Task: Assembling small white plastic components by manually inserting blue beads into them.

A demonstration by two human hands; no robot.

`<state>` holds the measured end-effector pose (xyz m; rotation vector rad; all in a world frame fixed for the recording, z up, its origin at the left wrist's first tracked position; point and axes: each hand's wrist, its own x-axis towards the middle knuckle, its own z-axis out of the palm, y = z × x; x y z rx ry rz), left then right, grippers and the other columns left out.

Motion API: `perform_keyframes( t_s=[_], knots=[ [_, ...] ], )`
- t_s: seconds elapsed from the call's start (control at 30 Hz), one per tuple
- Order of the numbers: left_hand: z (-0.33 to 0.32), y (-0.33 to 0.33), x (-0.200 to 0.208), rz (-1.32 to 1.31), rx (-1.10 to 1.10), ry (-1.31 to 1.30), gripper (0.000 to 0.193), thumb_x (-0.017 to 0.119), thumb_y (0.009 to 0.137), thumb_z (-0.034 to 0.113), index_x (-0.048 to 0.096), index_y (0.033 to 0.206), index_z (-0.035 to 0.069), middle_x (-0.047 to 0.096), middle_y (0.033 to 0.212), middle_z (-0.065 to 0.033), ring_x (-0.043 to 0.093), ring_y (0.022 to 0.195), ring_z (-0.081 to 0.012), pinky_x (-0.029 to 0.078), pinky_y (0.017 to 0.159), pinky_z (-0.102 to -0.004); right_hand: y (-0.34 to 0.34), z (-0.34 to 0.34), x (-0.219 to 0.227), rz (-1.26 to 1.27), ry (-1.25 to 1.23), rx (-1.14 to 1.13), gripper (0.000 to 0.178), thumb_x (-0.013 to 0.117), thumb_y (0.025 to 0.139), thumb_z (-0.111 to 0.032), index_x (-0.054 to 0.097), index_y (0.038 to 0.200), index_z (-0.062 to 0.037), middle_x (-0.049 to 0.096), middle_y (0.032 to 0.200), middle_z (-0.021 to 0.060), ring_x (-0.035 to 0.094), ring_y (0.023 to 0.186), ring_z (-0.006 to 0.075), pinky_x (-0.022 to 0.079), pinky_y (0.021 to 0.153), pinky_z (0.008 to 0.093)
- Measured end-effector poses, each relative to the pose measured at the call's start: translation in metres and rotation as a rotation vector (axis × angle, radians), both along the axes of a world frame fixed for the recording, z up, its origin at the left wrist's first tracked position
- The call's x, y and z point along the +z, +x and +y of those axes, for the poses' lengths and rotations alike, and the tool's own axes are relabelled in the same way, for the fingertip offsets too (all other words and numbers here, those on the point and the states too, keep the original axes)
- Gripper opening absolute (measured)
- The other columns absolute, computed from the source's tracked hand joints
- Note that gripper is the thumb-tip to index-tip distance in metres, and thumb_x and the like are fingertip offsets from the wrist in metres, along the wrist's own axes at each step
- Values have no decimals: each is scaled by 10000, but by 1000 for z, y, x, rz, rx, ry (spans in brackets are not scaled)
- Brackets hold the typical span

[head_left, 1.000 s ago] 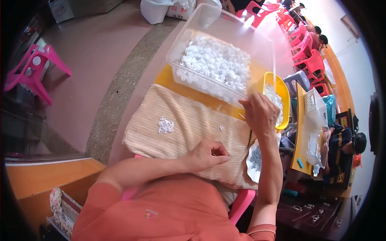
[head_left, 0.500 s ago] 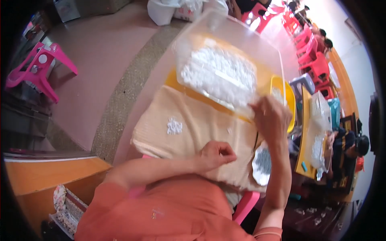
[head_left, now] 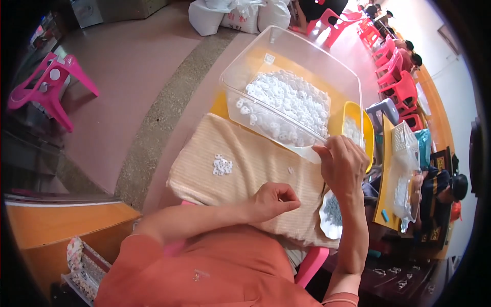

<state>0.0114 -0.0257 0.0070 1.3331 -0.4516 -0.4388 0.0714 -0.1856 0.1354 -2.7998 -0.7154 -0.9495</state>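
Note:
My right hand (head_left: pixel 345 163) is closed at the near right corner of a large clear plastic bin (head_left: pixel 307 132), with its fingers over the rim. A heap of small white plastic pieces (head_left: pixel 289 100) fills the bottom of the bin. My left hand (head_left: pixel 275 202) rests above a beige ribbed cloth (head_left: pixel 255 158), thumb and fingertips pinched together; whatever lies between them is too small or hidden to make out. Left of it on the cloth sits a small pile of white pieces (head_left: pixel 222 166), and one loose piece (head_left: pixel 290 170) lies farther right.
Beside the bin stands a yellow basket (head_left: pixel 369 138) with pale pieces. A white scalloped dish (head_left: pixel 326 225) of small grey parts sits under my right forearm. A pink stool (head_left: pixel 56 84) is at left. Another person works at a yellow board (head_left: pixel 386 204) on the right.
The bin, blurred before, has come toward me along with my right hand and now looks sharp. My left hand stays pinched in nearly the same place.

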Motion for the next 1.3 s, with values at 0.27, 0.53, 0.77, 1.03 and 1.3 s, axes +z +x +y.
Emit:
perform_keyframes(
  t_s=[0.27, 0.53, 0.77, 1.03, 1.3],
  knots=[
    [-1, -2, 3, 101, 2, 9, 96, 715, 817, 100, 665, 839, 20, 651, 753, -18, 584, 719, -71, 495, 643, -242, 15, -12, -6, 26, 12, -17, 300, 719, 783, -246, 502, 676, -68, 499, 602, 105, 546, 563, 308, 405, 524, 395],
    [-7, -2, -3, 110, 40, -137, 114, 700, 836, 113, 671, 842, 2, 662, 770, -34, 592, 712, -76, 490, 646, -240, 19, -17, -27, 34, -25, -22, 306, 705, 796, -280, 513, 687, -68, 548, 626, 89, 568, 593, 292, 418, 541, 380],
    [2, 2, 3, 89, 35, -54, 116, 699, 839, 115, 670, 851, 3, 660, 777, -31, 587, 717, -72, 487, 648, -238, 26, -16, -23, 231, -10, -44, 246, 708, 797, -230, 573, 727, -37, 582, 681, 117, 589, 653, 323, 453, 597, 393],
    [6, 1, 7, 246, -40, -76, 129, 714, 834, 118, 668, 884, 9, 653, 798, -3, 574, 753, -56, 485, 681, -237, 106, -23, -23, 741, 220, -32, 445, 615, 906, -354, 598, 1153, 16, 599, 1163, 186, 600, 1052, 303, 464, 915, 370],
    [1, -2, 5, 207, 46, -104, 120, 705, 819, 110, 667, 859, 4, 677, 755, -62, 610, 712, -83, 502, 652, -259, 212, -35, -102, 629, 109, -279, 687, 591, 857, -496, 522, 1251, 62, 529, 1235, 298, 508, 1174, 395, 387, 1012, 424]
  ],
)
